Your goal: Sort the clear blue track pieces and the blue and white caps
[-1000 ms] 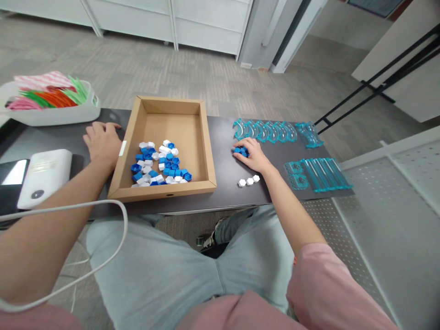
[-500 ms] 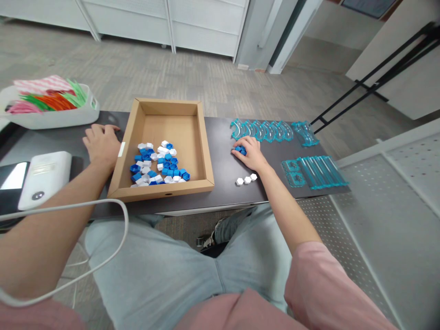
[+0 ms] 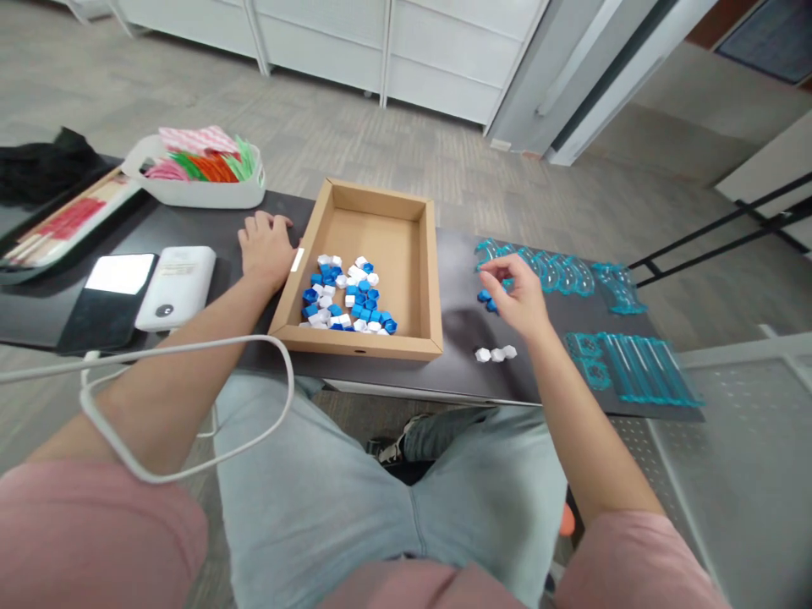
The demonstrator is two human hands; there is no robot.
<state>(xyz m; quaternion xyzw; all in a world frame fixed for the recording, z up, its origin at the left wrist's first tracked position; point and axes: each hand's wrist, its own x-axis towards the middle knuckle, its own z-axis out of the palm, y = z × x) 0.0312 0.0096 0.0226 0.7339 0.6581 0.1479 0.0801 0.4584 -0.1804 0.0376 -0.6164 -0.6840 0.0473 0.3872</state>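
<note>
My left hand (image 3: pixel 266 245) lies on the dark table with its fingers stretched out, against the left side of a cardboard box (image 3: pixel 432 279). Inside the box is a heap of small blue and white hexagonal pieces (image 3: pixel 359 296). Over on the right, my right hand (image 3: pixel 521 296) is raised above a few blue hexagonal pieces (image 3: pixel 485 299), partly hidden by it. Its thumb and index finger are curved with a small gap, and I see nothing between them. Nearer to me, a short row of white hexagonal pieces (image 3: pixel 496 354) lies on the table.
Clear teal curved parts (image 3: pixel 558 272) line the far right, with teal tubes (image 3: pixel 647 368) and flat teal plates (image 3: pixel 589 359) nearer. At left are a white basket (image 3: pixel 203 193), a white device (image 3: pixel 176 288) and a phone (image 3: pixel 107 300). A white cable (image 3: pixel 285 406) loops over my left forearm.
My view has swung left, so everything sits further right. The right hand has lifted off the blue pieces, leaving them on the table. My left hand stays beside the box.
</note>
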